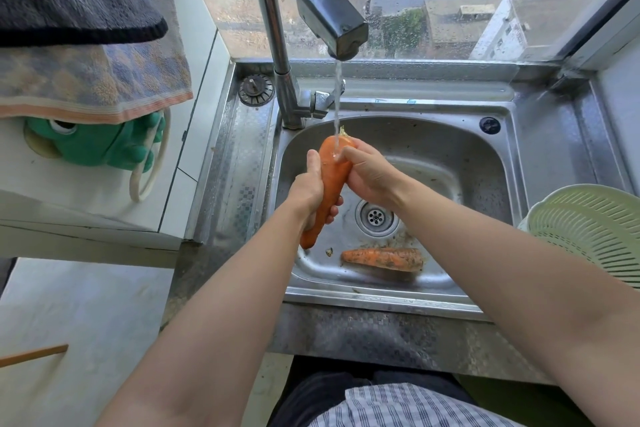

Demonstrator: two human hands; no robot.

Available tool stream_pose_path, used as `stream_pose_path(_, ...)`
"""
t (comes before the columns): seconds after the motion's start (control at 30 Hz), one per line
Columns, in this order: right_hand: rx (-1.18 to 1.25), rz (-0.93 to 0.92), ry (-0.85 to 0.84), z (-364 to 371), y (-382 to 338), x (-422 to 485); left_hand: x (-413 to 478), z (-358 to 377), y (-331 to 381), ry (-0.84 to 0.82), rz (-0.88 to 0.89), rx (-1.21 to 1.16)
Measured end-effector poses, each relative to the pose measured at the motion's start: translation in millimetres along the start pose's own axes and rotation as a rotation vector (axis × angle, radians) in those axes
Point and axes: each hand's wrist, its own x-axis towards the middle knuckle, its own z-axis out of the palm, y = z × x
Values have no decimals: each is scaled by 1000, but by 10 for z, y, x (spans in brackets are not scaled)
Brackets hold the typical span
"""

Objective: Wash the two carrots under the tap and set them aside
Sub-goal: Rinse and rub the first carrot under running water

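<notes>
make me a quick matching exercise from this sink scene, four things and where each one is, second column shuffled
Things:
1. held carrot
2. dirty carrot
3. green colander
4. strainer plug

Places:
a. on the ledge left of the tap
b. under the running water
c. lying on the sink floor near the drain
d. by the sink's right rim

Pairs: 1-b, 2-c, 3-d, 4-a
</notes>
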Motion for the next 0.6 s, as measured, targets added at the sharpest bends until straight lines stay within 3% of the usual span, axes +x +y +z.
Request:
stream_pose_path(0.23, -105, -94, 142, 57, 70, -32, -1, 42, 2, -7, -2, -11)
stream_pose_path(0.43, -70, -1, -141, -136, -96, -90, -7, 1, -54, -24, -28, -24)
stream_pose_path(0.5, -128, -16, -54, -84, -80, -65, 14, 39, -59, -6, -14, -24)
stream_pose_path(0.6, -235, -42, 213, 73, 6, -6, 30, 78, -30, -8, -5, 4)
